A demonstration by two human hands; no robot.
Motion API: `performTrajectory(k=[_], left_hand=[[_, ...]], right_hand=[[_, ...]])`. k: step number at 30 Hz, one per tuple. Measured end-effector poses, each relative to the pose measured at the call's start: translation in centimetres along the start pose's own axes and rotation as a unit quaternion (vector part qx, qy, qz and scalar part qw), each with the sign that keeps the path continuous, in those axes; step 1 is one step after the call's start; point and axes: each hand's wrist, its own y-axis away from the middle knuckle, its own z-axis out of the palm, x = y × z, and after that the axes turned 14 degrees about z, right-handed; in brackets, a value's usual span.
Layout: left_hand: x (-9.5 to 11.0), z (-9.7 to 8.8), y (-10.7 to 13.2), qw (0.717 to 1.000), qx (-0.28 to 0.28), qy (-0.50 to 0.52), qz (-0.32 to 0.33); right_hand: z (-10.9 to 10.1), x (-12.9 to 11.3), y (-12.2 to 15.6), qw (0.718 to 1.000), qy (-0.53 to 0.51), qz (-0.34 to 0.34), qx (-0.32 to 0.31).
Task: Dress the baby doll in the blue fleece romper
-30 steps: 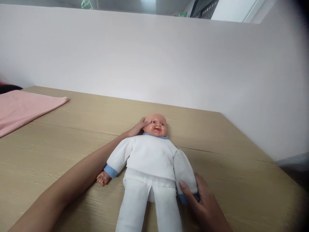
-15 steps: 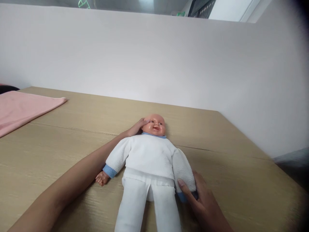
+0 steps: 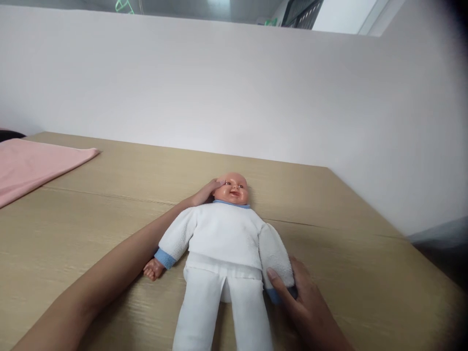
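Observation:
A baby doll (image 3: 224, 234) lies on its back on the table, its head toward the far side. It wears a white fleecy top with blue collar and cuffs, and white trousers. My left hand (image 3: 206, 192) is curled round the side of the doll's head, thumb on the cheek near the eye; its other fingers are hidden behind the head. Around the lower sleeve of the doll's arm on the right, my right hand (image 3: 303, 287) is closed, thumb on top and fingers behind. The doll's other arm rests beside my left forearm, its small fist showing.
The table (image 3: 365, 273) has a wood-like top with a seam across it. A pink cloth (image 3: 40, 163) lies flat at the far left. Behind the table rises a pale partition wall (image 3: 219, 87). A dark object (image 3: 10, 134) shows past the left edge.
The view has shifted very slightly, so the doll and hands appear a little further left. Both hands keep the same hold on the doll.

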Motion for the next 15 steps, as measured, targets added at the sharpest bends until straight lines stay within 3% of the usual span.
performTrajectory(k=[10,12,15], left_hand=[[0.5,0.4,0.3,0.998,0.036,-0.045,0.017],[0.9,0.1,0.7,0.988,0.063,-0.138,0.032],[2.1,-0.3,1.9,0.939,0.123,-0.315,0.058]], right_hand=[[-0.2,-0.8,-0.4,0.999,0.014,-0.022,0.023],[0.1,-0.4,-0.7,0.999,0.006,-0.025,0.024],[0.4,0.2,-1.1,0.999,-0.033,-0.013,0.022]])
